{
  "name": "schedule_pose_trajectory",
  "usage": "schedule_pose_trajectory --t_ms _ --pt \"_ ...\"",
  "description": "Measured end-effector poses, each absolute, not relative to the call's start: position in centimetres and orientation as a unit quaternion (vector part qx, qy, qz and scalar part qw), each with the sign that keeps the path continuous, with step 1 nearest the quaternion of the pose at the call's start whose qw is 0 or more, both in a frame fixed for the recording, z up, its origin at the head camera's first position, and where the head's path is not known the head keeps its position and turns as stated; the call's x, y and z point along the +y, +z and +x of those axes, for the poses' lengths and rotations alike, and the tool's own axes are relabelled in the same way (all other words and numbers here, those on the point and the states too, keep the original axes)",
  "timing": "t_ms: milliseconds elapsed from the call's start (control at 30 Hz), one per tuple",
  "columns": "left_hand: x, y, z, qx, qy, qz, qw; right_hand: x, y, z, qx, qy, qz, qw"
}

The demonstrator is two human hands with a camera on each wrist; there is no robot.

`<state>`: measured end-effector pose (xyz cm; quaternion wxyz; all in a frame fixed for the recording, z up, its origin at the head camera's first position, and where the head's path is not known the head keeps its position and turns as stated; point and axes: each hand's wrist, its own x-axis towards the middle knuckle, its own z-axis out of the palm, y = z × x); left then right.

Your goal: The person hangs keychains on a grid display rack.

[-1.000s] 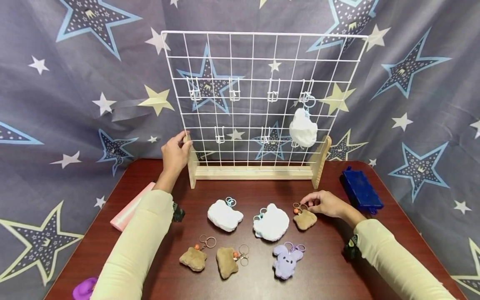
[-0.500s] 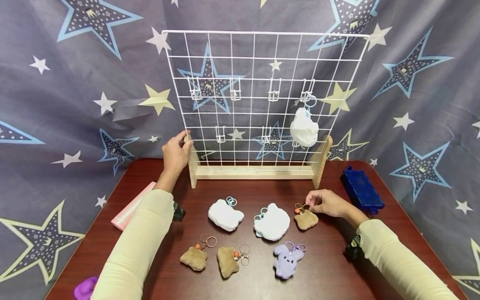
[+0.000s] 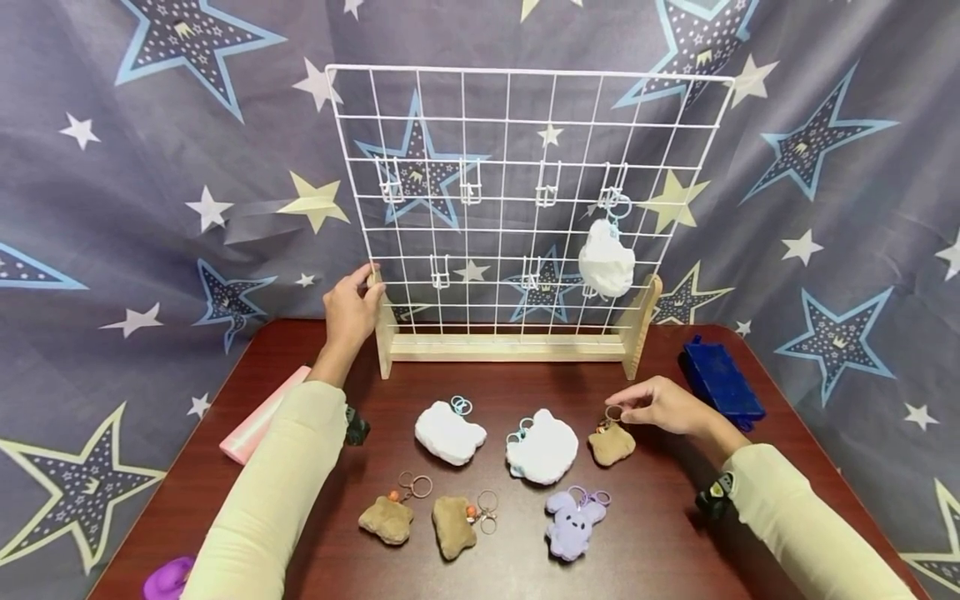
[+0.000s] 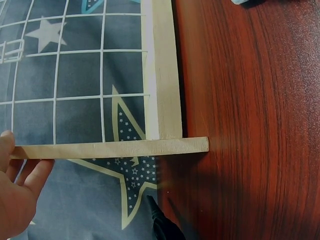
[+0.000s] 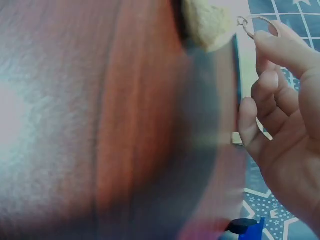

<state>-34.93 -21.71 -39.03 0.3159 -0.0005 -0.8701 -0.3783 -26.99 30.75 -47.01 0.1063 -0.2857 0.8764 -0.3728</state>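
Observation:
My left hand [image 3: 352, 308] grips the left wooden upright [image 4: 110, 149] of the white wire grid rack [image 3: 510, 348]. In the right wrist view, my right hand [image 5: 287, 120] pinches the metal ring [image 5: 273, 24] of a brown plush keychain [image 3: 611, 446] between thumb and finger. That keychain's orange bead shows just above the plush in the head view. A white plush keychain [image 3: 606, 260] hangs from the upper right hook of the grid. On the table lie two white plush keychains, the left one [image 3: 450, 433] and the right one [image 3: 543, 448].
Two more brown plush keychains, the left one [image 3: 387, 522] and the right one [image 3: 453, 528], and a purple bunny keychain [image 3: 572, 525] lie nearer me. A blue case [image 3: 723, 381] is at the right, a pink box [image 3: 262, 417] at the left. Several wire hooks [image 3: 546, 193] sit on the grid.
My right hand has shifted a little to the right and taken up the brown keychain's ring, which now stands raised above the plush. My left hand keeps its place on the rack.

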Motion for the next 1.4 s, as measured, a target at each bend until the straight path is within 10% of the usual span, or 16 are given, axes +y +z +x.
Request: schedule_pose_trajectory --t_ms 1400 --pt "-21.5 -39.1 -34.7 -0.866 -0.383 0.003 0.321 28.7 -37.5 -27.1 0.874 -0.381 -0.298 0.051"
